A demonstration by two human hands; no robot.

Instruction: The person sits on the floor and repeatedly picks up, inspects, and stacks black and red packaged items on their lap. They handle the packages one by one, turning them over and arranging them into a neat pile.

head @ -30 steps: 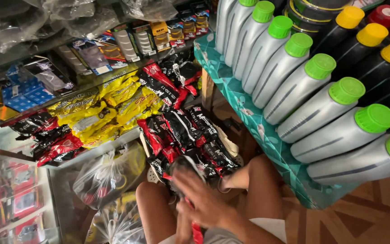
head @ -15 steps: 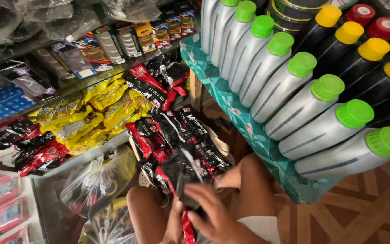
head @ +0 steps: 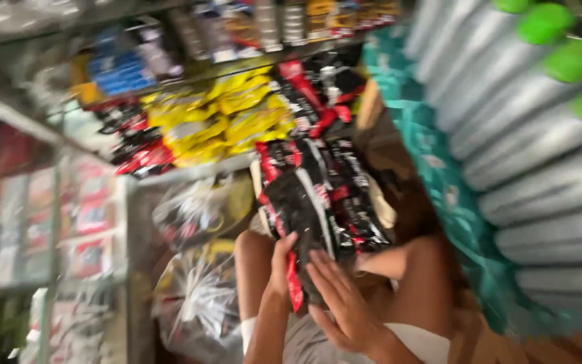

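head | left hand (head: 279,266) grip clamped on black-red packet (head: 296,222) | right hand (head: 339,300) fingers apart, flat against packet

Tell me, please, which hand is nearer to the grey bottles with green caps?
Right. The right hand lies on the black-and-red packet, on the side of the grey bottles; the left hand grips its far edge.

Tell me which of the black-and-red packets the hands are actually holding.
The one nearest the camera, over the lap: the left hand grips its edge and the right hand lies flat on the black-and-red packet.
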